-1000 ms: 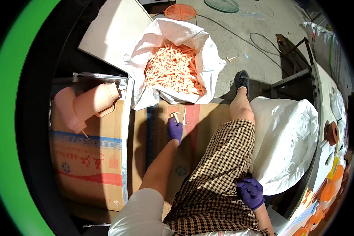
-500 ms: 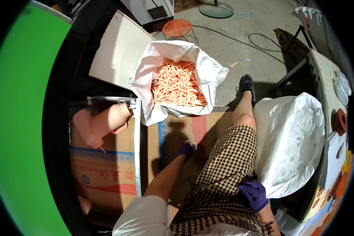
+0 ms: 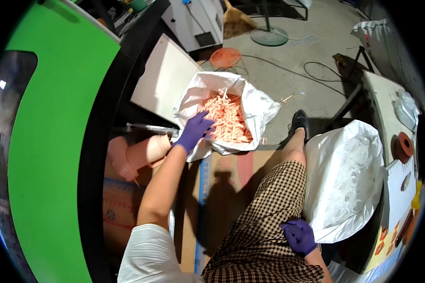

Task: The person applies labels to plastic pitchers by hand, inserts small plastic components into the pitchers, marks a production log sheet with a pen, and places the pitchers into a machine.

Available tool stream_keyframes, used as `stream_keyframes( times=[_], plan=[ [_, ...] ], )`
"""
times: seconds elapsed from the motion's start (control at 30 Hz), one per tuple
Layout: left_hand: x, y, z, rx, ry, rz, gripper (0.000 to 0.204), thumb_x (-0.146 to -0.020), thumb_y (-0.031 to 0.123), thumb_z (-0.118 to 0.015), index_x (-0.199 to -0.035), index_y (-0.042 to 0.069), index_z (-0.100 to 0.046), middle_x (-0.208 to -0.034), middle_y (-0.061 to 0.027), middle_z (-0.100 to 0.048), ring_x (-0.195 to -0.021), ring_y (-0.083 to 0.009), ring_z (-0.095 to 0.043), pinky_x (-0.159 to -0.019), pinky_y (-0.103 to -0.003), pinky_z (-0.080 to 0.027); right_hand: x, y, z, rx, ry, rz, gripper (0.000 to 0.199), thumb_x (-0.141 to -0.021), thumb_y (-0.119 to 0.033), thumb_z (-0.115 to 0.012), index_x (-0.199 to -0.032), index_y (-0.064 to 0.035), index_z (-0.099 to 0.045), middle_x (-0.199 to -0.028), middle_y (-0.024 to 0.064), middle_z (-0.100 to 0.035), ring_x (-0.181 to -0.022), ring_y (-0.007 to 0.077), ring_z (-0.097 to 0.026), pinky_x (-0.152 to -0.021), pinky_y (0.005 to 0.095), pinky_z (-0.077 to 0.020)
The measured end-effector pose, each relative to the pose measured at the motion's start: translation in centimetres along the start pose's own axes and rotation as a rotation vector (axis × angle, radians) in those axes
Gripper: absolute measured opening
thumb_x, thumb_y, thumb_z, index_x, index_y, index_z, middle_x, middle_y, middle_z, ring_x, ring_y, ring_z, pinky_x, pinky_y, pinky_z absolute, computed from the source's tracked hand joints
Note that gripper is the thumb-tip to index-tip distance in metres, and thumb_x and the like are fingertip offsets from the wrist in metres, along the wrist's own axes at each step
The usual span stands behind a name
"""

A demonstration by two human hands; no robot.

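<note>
Where the left hand (image 3: 192, 134) hangs: spread over the sack (image 3: 263, 111)
Sticks (image 3: 229, 121): in the sack; should that hand snag it, they could spill
Right hand (image 3: 299, 237): curled on the skirt (image 3: 274, 198); I can't tell its grip

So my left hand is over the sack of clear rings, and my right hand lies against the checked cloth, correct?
Not quite: the head view shows your left hand over the white sack of peach-coloured sticks. Your right hand does lie against the checked cloth.
</note>
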State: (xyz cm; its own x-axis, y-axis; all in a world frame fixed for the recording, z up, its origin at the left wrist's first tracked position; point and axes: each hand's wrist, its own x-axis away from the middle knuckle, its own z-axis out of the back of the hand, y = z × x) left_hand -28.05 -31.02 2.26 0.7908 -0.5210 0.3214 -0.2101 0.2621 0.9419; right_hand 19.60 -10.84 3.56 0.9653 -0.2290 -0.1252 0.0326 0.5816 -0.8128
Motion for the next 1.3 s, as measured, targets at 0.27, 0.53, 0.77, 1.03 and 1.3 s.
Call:
stream_keyframes(
  times=[0.27,0.53,0.77,1.03,1.3],
  plan=[
    [7.3,-9.5,25.9,-1.769,0.326,-0.498,0.040,-0.091,0.030,-0.060,-0.125,0.012,-0.067,-0.130,-0.0170,-0.062,-0.118,-0.0335,-0.058,-0.103,-0.042,-0.045,0.8,2.2,0.5,-0.096,-0.039,0.220,0.035,-0.079,-0.006,-0.069,-0.111,-0.0188,-0.073,-0.094,0.0093,-0.066,-0.083,0.0283,-0.065,-0.071,0.0394,-0.0564],
    [-2.5,-16.2,18.7,-1.812,0.317,0.205,0.077,-0.089,0.062,-0.051,-0.141,0.005,-0.050,-0.148,-0.0108,-0.048,-0.140,-0.0283,-0.039,-0.112,-0.052,-0.031,2.2,1.9,1.3,0.096,-0.016,0.096,0.028,-0.093,-0.017,-0.060,-0.120,-0.0187,-0.068,-0.100,0.0076,-0.064,-0.091,0.0272,-0.065,-0.078,0.0380,-0.0559],
    [2.5,-16.9,28.2,-2.053,0.374,0.521,0.066,-0.089,0.065,-0.052,-0.125,0.011,-0.067,-0.132,-0.0111,-0.063,-0.125,-0.0283,-0.057,-0.105,-0.048,-0.040,1.6,2.2,-0.2,0.106,-0.097,0.128,0.027,-0.094,-0.020,-0.059,-0.120,-0.0190,-0.068,-0.099,0.0079,-0.065,-0.091,0.0280,-0.066,-0.080,0.0394,-0.0558],
    [19.0,-16.5,26.9,-2.058,-0.190,0.179,0.030,-0.080,0.039,-0.072,-0.103,0.021,-0.076,-0.105,-0.0083,-0.074,-0.089,-0.0289,-0.070,-0.079,-0.041,-0.053,1.9,1.8,0.1,0.119,-0.085,0.135,0.025,-0.094,-0.020,-0.059,-0.118,-0.0180,-0.067,-0.096,0.0083,-0.064,-0.088,0.0293,-0.065,-0.078,0.0407,-0.0553],
    [25.9,-0.9,6.9,-1.455,0.547,-0.728,0.032,-0.065,0.027,-0.085,-0.086,0.013,-0.064,-0.087,-0.0149,-0.054,-0.084,-0.0384,-0.056,-0.072,-0.047,-0.045,0.2,-1.1,2.3,-0.146,-0.079,0.199,0.028,-0.095,-0.021,-0.062,-0.119,-0.0091,-0.069,-0.098,0.0122,-0.069,-0.089,0.0300,-0.067,-0.081,0.0387,-0.0546]
  ],
)
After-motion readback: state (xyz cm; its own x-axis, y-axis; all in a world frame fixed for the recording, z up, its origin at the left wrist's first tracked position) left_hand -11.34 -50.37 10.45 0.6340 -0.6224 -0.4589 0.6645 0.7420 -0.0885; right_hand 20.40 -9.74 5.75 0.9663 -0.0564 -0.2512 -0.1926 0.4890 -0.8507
